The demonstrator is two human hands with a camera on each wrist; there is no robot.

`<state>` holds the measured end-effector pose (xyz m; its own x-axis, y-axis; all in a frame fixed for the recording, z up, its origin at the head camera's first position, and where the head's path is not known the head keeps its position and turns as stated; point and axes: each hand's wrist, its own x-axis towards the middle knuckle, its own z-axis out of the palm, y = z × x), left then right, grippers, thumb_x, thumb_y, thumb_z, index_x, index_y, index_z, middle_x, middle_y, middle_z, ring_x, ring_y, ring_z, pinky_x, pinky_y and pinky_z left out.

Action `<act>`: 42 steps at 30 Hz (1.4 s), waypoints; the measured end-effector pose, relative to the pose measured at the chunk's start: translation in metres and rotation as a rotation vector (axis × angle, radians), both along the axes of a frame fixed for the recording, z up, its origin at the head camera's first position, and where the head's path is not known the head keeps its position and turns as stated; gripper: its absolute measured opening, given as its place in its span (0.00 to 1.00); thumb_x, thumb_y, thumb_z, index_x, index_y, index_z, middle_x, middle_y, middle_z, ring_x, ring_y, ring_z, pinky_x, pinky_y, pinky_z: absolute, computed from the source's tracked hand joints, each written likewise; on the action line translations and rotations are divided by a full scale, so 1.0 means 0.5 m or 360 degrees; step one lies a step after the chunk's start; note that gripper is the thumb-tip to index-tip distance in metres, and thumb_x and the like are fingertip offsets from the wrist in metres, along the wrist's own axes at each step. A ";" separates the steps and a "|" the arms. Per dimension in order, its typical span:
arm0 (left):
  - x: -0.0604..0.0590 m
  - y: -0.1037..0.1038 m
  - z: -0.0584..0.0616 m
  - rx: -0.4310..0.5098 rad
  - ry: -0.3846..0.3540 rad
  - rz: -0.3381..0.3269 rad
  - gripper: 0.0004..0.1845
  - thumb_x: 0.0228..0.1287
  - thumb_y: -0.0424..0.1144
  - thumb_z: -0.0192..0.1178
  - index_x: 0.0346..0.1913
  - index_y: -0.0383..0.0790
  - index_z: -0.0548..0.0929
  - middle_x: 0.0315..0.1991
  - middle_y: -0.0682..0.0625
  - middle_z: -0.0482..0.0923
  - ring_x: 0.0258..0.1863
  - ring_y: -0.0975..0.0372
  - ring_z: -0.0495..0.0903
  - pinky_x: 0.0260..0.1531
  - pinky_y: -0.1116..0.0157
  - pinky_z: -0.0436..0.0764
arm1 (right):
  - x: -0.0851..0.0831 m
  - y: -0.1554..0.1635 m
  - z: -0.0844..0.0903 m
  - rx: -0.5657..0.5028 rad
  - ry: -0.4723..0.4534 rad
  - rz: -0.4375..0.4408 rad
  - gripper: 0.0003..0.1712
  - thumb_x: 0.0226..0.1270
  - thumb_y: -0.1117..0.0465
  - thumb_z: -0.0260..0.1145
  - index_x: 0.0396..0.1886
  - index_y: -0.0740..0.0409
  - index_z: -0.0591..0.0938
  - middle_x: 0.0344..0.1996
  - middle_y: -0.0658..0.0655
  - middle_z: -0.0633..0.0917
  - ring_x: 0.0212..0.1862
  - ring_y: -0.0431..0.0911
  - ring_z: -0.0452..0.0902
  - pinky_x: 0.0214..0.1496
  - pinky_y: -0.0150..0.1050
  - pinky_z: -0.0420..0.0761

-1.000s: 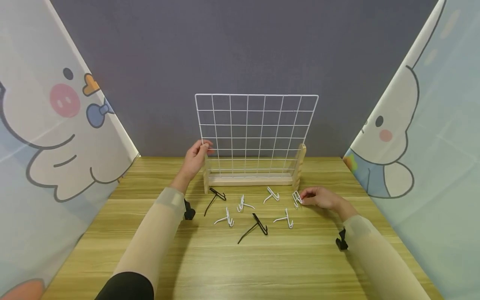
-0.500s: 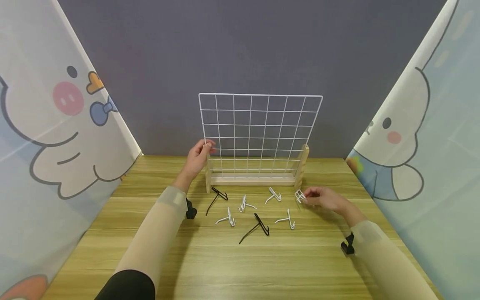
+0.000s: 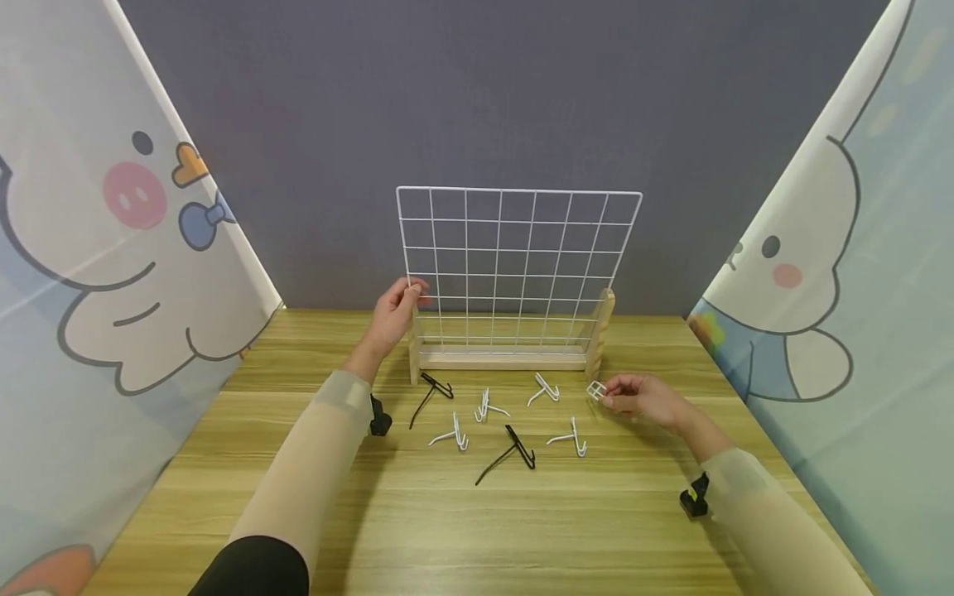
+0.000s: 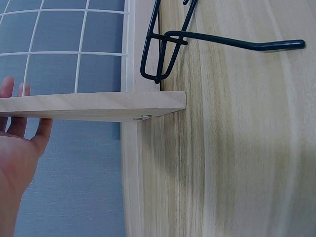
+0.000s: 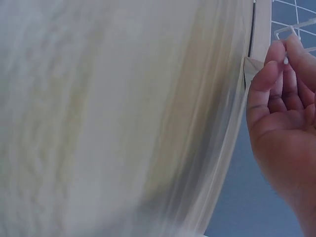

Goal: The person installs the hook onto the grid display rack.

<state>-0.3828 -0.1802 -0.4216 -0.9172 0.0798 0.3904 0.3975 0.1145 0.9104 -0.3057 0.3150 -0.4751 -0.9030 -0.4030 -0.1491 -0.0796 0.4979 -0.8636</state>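
A white wire grid (image 3: 519, 190) stands upright in a light wooden stand (image 3: 503, 362). My left hand (image 3: 391, 314) grips the stand's left post at the grid's edge; in the left wrist view its fingers (image 4: 43, 131) show beyond the post (image 4: 98, 101). To the right of the stand, my right hand (image 3: 648, 399) pinches a small white wire hook (image 3: 595, 391) between thumb and fingertips. That hook (image 5: 284, 33) is partly cut off in the right wrist view. A black wire hook (image 3: 437, 387) lies before the left post, and another black hook (image 3: 514, 447) lies nearer me.
Several white wire hooks (image 3: 574, 439) lie spread on the wood-grain table (image 3: 477, 530) in front of the stand. A dark grey panel (image 3: 514, 99) rises behind, and cartoon-printed sheets (image 3: 805, 207) flank both sides.
My right hand has raised the white hook slightly from the table and turned it. My left hand stays on the stand's post. The head view has shifted a little.
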 end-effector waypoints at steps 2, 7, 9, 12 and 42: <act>0.000 0.000 0.000 -0.0006 -0.0001 0.0003 0.18 0.92 0.41 0.48 0.62 0.30 0.80 0.57 0.44 0.80 0.67 0.32 0.81 0.33 0.71 0.76 | 0.002 -0.002 0.000 0.0000 0.0007 -0.0023 0.18 0.80 0.57 0.72 0.56 0.67 0.85 0.44 0.56 0.86 0.42 0.45 0.82 0.42 0.38 0.85; 0.000 -0.001 0.001 -0.0034 -0.0001 0.0021 0.19 0.92 0.42 0.47 0.63 0.29 0.79 0.58 0.46 0.81 0.68 0.30 0.80 0.37 0.69 0.78 | 0.003 -0.007 0.002 -0.0040 0.0009 -0.0097 0.18 0.80 0.57 0.72 0.58 0.67 0.85 0.42 0.51 0.86 0.40 0.46 0.82 0.38 0.39 0.83; -0.001 -0.001 0.001 -0.0033 -0.0004 0.0020 0.18 0.92 0.42 0.47 0.63 0.30 0.79 0.61 0.41 0.80 0.68 0.30 0.79 0.42 0.70 0.79 | 0.004 -0.011 0.005 -0.0090 -0.0001 -0.0121 0.19 0.80 0.58 0.71 0.60 0.69 0.84 0.42 0.49 0.87 0.40 0.45 0.82 0.39 0.39 0.83; 0.000 -0.001 0.001 -0.0033 -0.0014 0.0021 0.18 0.92 0.42 0.47 0.63 0.31 0.80 0.65 0.33 0.77 0.68 0.31 0.80 0.47 0.70 0.80 | 0.007 -0.022 0.010 -0.0173 -0.0014 -0.0129 0.22 0.81 0.61 0.71 0.63 0.73 0.82 0.44 0.48 0.88 0.43 0.43 0.83 0.44 0.38 0.85; 0.002 -0.001 0.002 -0.0017 -0.0027 -0.0005 0.20 0.92 0.42 0.47 0.65 0.26 0.76 0.69 0.26 0.73 0.69 0.33 0.80 0.37 0.69 0.76 | 0.017 -0.130 0.078 -0.0644 -0.0041 -0.0286 0.26 0.85 0.61 0.66 0.72 0.74 0.73 0.46 0.46 0.85 0.43 0.38 0.81 0.49 0.34 0.85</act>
<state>-0.3820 -0.1806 -0.4204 -0.9234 0.0868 0.3740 0.3825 0.1232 0.9157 -0.2970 0.2500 -0.4361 -0.9621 -0.2703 -0.0352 0.0017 0.1233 -0.9924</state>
